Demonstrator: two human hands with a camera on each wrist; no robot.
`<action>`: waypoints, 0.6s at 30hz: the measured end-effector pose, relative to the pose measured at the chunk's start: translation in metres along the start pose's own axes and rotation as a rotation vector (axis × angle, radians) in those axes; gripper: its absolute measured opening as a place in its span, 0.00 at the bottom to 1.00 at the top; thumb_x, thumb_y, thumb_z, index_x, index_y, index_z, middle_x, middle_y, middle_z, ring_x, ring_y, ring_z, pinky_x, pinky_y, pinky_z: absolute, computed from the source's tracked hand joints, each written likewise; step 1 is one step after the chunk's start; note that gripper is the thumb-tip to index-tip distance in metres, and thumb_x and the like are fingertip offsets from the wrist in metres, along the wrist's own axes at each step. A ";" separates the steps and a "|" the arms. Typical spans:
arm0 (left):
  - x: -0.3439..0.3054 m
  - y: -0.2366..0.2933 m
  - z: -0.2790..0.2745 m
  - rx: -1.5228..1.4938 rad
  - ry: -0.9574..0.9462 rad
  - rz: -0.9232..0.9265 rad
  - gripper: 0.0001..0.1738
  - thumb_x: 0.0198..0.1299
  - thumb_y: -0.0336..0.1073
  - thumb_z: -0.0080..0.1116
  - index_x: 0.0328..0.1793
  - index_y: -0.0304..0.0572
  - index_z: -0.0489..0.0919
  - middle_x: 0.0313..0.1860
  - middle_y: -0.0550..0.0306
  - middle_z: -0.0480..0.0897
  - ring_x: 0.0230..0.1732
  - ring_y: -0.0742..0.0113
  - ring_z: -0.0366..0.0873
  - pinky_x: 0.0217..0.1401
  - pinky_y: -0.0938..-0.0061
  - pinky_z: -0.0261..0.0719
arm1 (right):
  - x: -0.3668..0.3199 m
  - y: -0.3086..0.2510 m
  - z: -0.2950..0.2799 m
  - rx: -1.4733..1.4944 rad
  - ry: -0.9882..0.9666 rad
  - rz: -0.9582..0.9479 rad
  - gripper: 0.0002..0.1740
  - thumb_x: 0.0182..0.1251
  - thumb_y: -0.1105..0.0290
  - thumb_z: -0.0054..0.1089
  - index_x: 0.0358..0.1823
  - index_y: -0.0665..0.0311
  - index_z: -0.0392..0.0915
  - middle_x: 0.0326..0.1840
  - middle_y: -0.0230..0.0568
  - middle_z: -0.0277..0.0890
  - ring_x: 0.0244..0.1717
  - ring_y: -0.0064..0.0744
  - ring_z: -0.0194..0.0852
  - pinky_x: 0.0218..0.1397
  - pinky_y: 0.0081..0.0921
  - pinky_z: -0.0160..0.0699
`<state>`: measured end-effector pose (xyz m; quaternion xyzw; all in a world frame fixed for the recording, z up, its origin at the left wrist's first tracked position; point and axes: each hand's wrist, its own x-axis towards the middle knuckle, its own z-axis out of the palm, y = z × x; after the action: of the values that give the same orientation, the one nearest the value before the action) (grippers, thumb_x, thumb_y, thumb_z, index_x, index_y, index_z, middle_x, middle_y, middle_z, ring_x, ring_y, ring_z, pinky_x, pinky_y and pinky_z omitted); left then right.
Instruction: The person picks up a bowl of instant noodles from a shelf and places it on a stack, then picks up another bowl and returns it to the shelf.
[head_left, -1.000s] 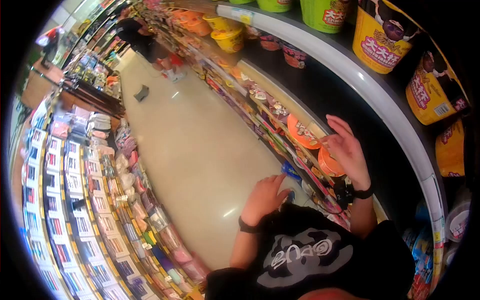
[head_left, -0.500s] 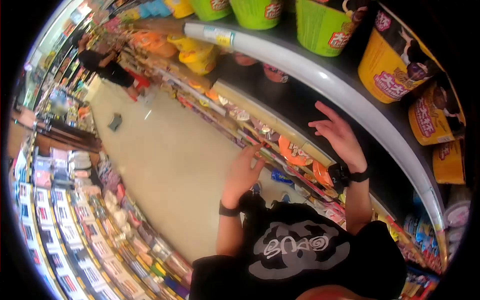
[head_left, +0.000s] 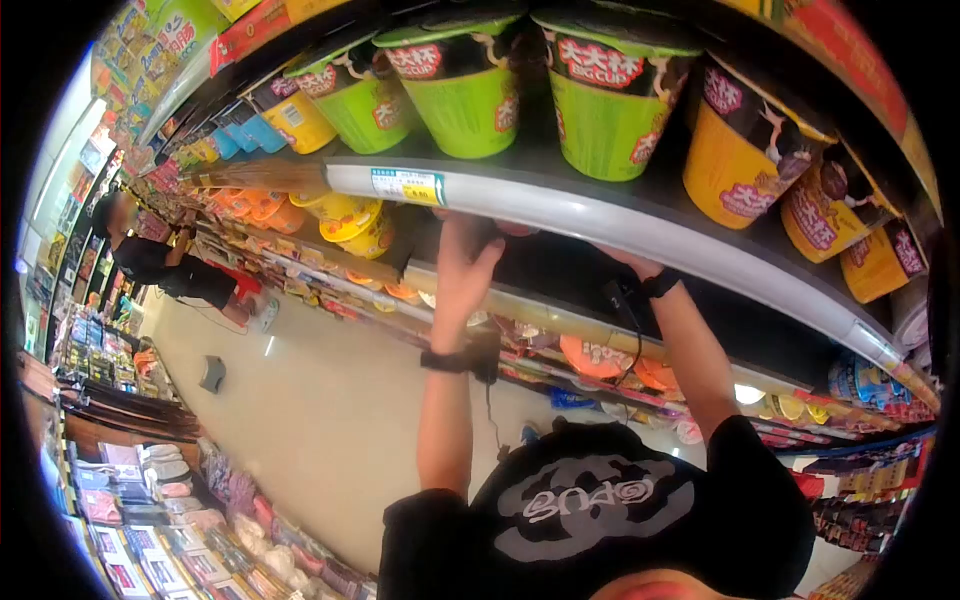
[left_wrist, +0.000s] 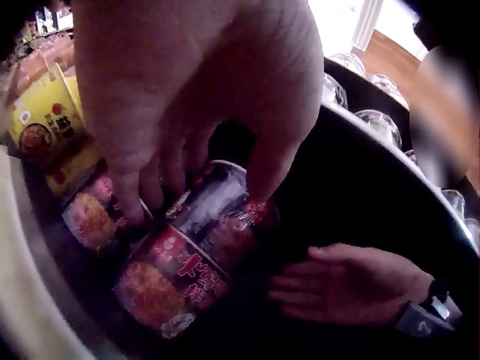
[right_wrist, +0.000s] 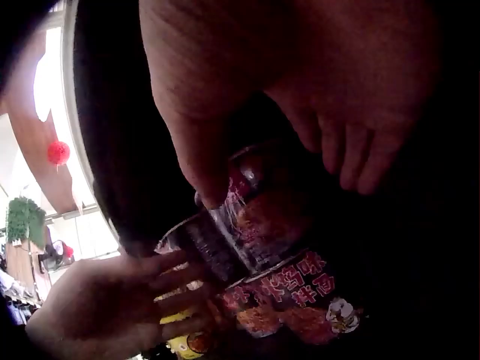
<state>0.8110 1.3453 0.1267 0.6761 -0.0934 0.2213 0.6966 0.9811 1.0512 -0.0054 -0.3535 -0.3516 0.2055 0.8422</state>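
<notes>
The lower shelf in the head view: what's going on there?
A person in a black T-shirt is reaching under the upper shelf onto the lower shelf. Their left hand has thumb and fingers around a dark red-and-black instant noodle cup, which stands on the shelf. Their right hand is open beside it; contact is unclear.

"What lies below the right hand's [right_wrist: 300, 67] thumb?"
"Dark packaging [right_wrist: 266, 296] with red lettering and food pictures."
"And the left hand [right_wrist: 97, 307]?"
"Lower left, fingers extended, yellow packaging [right_wrist: 187, 343] partly behind their tips."
"Anything farther off?"
"A red ball [right_wrist: 58, 153], up and left of those fingers."
</notes>
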 end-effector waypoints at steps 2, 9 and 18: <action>0.036 -0.027 0.003 0.176 0.044 0.007 0.32 0.65 0.25 0.63 0.76 0.34 0.68 0.69 0.45 0.78 0.69 0.57 0.75 0.72 0.64 0.71 | 0.008 0.000 -0.002 0.054 0.011 -0.016 0.31 0.81 0.57 0.52 0.77 0.68 0.63 0.79 0.48 0.65 0.76 0.38 0.65 0.83 0.35 0.60; 0.054 0.005 0.026 0.044 0.028 -0.044 0.09 0.70 0.26 0.54 0.53 0.31 0.77 0.41 0.48 0.86 0.32 0.60 0.86 0.32 0.67 0.87 | 0.023 -0.015 -0.002 -0.045 0.108 0.010 0.33 0.76 0.61 0.59 0.76 0.67 0.63 0.78 0.46 0.66 0.74 0.37 0.66 0.81 0.35 0.61; 0.021 0.008 0.037 -0.017 0.052 0.017 0.45 0.54 0.22 0.70 0.77 0.34 0.60 0.69 0.47 0.72 0.68 0.55 0.74 0.68 0.60 0.78 | -0.002 -0.056 0.092 -1.183 0.237 0.425 0.36 0.70 0.66 0.69 0.76 0.66 0.63 0.77 0.42 0.67 0.73 0.34 0.67 0.79 0.34 0.64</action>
<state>0.8325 1.3125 0.1461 0.6633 -0.0830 0.2440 0.7026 0.9173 1.0547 0.0815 -0.8409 -0.2322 0.0988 0.4787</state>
